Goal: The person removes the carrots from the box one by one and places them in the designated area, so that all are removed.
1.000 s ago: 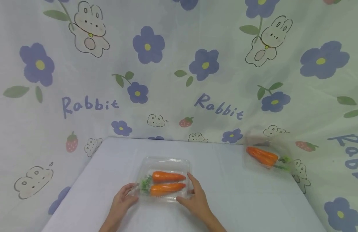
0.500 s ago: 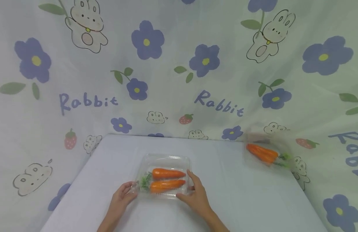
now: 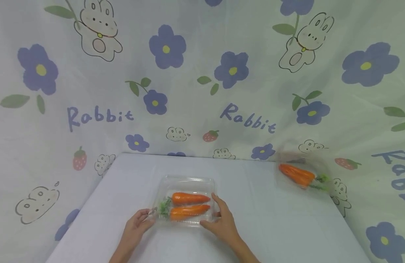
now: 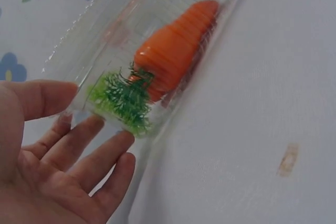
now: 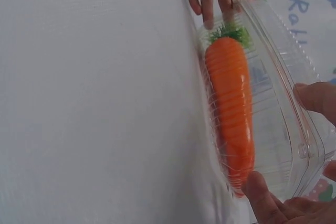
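Observation:
A clear plastic clamshell box [image 3: 189,179] stands near the front middle of the white table, with two orange carrots [image 3: 189,212] side by side inside it. Their green tops point left. My left hand [image 3: 137,225] holds the box's left end; in the left wrist view the thumb meets the rim and the fingertips [image 4: 123,139] lie against the wall below. Around the right end grips my right hand [image 3: 223,223], thumb at the near wall beside a carrot tip and index finger at the rim. Some right-hand fingers are cut off in the right wrist view.
A second clear plastic box [image 3: 284,184] with orange carrots [image 3: 297,175] lies at the table's back right corner. The white table [image 3: 274,219] ends at a cloth backdrop [image 3: 196,95] printed with rabbits and blue flowers. A small brownish mark [image 4: 287,160] shows on the tabletop.
The head view has tilted slightly. Both hands keep their places at the ends of the box, and the box and carrots stay where they were.

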A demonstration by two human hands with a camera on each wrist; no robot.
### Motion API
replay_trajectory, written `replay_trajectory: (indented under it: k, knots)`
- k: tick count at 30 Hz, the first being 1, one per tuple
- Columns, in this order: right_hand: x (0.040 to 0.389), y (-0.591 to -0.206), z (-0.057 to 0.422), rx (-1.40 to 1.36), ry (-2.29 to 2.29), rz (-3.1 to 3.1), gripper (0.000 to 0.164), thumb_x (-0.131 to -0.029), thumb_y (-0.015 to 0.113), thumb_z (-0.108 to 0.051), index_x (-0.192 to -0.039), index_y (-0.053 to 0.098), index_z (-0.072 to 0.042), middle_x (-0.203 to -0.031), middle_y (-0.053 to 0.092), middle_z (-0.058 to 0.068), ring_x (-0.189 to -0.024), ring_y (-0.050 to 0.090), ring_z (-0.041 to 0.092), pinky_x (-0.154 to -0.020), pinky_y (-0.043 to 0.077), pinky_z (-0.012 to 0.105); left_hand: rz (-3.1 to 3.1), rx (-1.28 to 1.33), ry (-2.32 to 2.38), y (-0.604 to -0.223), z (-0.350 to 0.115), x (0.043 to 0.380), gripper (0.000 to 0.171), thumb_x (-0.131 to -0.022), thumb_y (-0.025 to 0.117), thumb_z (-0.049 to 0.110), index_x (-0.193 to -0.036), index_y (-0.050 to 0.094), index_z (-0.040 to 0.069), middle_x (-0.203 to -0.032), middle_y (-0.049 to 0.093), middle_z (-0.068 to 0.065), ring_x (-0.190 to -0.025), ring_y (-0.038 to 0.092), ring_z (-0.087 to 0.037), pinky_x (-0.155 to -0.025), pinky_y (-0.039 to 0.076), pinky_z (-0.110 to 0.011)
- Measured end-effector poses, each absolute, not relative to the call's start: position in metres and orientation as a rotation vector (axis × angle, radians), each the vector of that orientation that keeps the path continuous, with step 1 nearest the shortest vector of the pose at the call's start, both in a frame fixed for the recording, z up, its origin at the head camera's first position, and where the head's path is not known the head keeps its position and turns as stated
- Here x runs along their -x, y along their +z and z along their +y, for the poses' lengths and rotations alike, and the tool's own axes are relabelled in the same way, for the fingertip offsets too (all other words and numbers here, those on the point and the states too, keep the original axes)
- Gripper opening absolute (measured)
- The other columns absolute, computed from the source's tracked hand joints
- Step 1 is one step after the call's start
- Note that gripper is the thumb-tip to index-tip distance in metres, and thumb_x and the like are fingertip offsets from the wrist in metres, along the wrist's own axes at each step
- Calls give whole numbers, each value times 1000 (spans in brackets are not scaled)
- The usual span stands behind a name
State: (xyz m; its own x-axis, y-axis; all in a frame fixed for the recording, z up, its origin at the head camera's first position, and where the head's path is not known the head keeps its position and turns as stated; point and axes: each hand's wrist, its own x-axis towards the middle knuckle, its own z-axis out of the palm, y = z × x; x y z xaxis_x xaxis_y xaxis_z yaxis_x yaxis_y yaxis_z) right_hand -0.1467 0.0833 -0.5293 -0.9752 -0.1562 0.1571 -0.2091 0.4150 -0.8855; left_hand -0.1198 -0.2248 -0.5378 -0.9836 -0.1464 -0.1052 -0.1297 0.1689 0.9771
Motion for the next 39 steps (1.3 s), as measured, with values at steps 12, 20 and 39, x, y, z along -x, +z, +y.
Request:
replay_trajectory:
  k: [12, 20, 39]
  knots:
    - [148, -533, 83, -327, 1632, -2610, 93, -71, 88, -25, -149, 37, -16, -146, 42, 8, -92, 56, 22, -66, 52, 25, -2416, -291, -1980, -535, -225, 118, 34, -91, 68, 14, -119, 57, -1, -126, 61, -18, -120, 56, -29, -88, 49, -23]
    - [149, -532, 83, -365, 1634, -2593, 93, -71, 88, -30, -148, 38, -14, -144, 44, 10, -92, 58, 22, -67, 53, 26, -2472, -241, -1865, -535, -221, 118, 24, -96, 61, 15, -113, 63, -2, -133, 57, -17, -127, 49, -34, -93, 48, -28]
    - [148, -524, 92, -482, 1628, -2688, 111, -66, 91, -30, -154, 24, -27, -151, 31, 3, -106, 55, 22, -79, 51, 30, -2423, -144, -1811, -532, -221, 119, 30, -92, 66, 7, -119, 54, 1, -121, 62, -20, -97, 67, -25, -79, 53, -23]
